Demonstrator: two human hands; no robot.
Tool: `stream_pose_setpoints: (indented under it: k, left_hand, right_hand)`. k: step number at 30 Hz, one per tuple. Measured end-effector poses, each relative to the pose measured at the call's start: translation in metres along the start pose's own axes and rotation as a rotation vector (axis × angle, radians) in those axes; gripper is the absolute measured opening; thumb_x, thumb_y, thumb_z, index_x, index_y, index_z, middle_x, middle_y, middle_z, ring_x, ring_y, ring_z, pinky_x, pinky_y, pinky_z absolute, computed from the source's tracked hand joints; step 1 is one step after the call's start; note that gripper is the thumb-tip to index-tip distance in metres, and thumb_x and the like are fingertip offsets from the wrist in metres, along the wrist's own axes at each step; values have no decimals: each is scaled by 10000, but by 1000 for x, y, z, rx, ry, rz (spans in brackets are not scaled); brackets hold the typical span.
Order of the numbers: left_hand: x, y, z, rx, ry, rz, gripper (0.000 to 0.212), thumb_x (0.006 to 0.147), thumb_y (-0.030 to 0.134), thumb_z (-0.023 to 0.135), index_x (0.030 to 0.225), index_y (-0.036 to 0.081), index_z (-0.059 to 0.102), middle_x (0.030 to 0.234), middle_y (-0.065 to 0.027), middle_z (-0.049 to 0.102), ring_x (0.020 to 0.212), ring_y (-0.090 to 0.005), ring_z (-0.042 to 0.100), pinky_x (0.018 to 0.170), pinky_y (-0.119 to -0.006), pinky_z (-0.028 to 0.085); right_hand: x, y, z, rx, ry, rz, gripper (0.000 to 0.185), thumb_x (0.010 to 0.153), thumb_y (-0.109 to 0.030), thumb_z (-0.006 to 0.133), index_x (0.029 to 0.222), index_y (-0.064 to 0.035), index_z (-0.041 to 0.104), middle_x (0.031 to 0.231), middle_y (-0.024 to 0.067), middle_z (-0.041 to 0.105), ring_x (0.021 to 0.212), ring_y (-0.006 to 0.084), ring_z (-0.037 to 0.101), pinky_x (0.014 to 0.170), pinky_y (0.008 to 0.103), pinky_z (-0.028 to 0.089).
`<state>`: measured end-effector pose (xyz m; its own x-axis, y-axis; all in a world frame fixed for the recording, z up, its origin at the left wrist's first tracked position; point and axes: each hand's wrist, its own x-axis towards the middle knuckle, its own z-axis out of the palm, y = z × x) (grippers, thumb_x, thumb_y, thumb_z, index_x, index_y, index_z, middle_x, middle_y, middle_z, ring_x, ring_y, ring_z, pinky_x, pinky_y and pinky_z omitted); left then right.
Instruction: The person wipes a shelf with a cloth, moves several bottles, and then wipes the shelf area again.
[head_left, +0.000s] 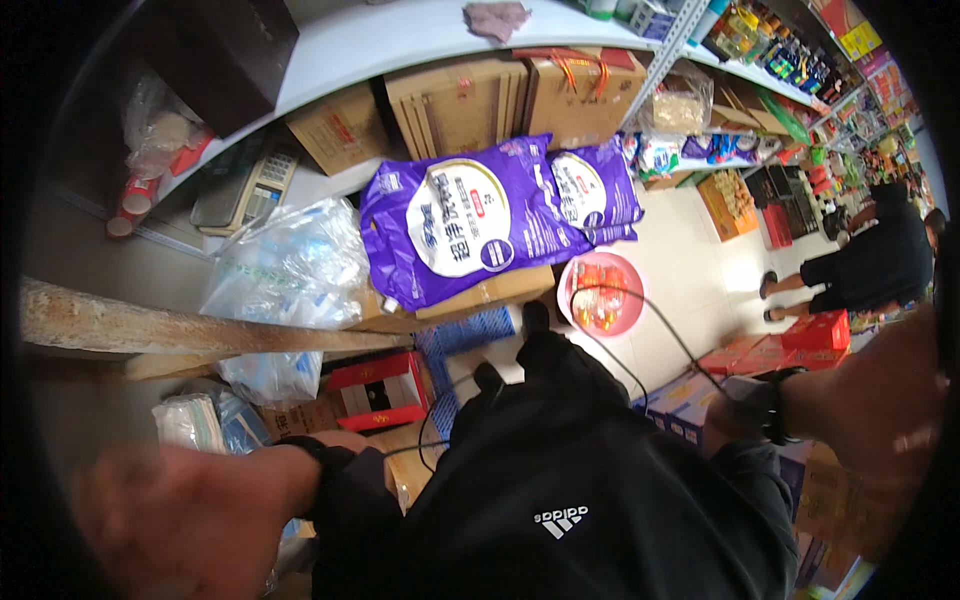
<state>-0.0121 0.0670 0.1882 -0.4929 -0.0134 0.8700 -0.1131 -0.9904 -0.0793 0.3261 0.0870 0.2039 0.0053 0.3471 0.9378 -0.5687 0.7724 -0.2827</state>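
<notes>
My left hand (180, 517) is raised at the lower left, close to the camera and blurred; its fingers cannot be made out. Likewise blurred, my right hand (885, 420) is up at the right edge and partly cut off. Nothing shows clearly in either one. A black cord runs near each wrist. Before my feet, a large purple laundry detergent bag (525, 195) with a white printed panel lies on a cardboard box (495, 291). A smaller purple bag (611, 161) is beside it. On the floor stands a pink basin (640, 300) holding red-and-orange packages (600, 289).
A white metal shelf (360, 45) with cardboard boxes (457, 105) spans the top. A wooden beam (187, 322) juts in from the left, by a clear plastic bag (292, 262) and a scale (247, 191). Red boxes (780, 345) are stacked right. Another person (870, 255) bends in the aisle.
</notes>
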Motion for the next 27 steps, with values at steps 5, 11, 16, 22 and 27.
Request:
stream_pose_setpoints:
  k: [5, 11, 16, 22, 27]
  left_hand:
    - [-71, -26, -51, 130, -98, -618, 235, 871, 238, 449, 1025, 65, 487, 956, -154, 511, 835, -264, 490, 758, -400, 417]
    - [-142, -98, -70, 588, -223, -1219, 175, 920, 71, 449, 944, -37, 585, 839, -85, 596, 770, -135, 558, 740, -257, 447]
    - [-247, -151, -124, 646, -281, -1587, 171, 910, 76, 489, 1044, 24, 583, 882, -40, 594, 800, -117, 553, 742, -234, 442]
    - [-382, -184, -155, 1276, -880, -1622, 527, 789, 248, 589, 1251, 16, 483, 1237, -256, 489, 1136, -393, 475, 955, -438, 392]
    - [-429, -186, -144, 1335, -1196, -1727, 825, 738, 342, 664, 1382, 8, 272, 1356, -368, 264, 1237, -514, 311, 992, -527, 338]
  right_hand:
    - [-23, 58, -27, 21, 266, 244, 572, 945, -394, 340, 1386, -32, 291, 1300, 221, 437, 1119, 341, 491, 983, 463, 349]
    - [-25, 160, -78, -170, 244, 593, 381, 919, -242, 435, 1205, 9, 460, 1077, 144, 554, 992, 237, 548, 926, 373, 407]
    - [1, 248, -131, -194, 159, 932, 296, 885, -58, 474, 1173, 4, 503, 1066, 94, 569, 979, 152, 554, 869, 274, 433]
    - [56, 381, -204, -143, -106, 1107, 405, 831, -97, 523, 1226, -40, 456, 1082, 80, 523, 1008, 158, 524, 872, 289, 433]
    - [95, 509, -240, -181, -79, 1278, 394, 875, -169, 525, 1243, -70, 429, 1097, 67, 527, 999, 155, 525, 872, 313, 431]
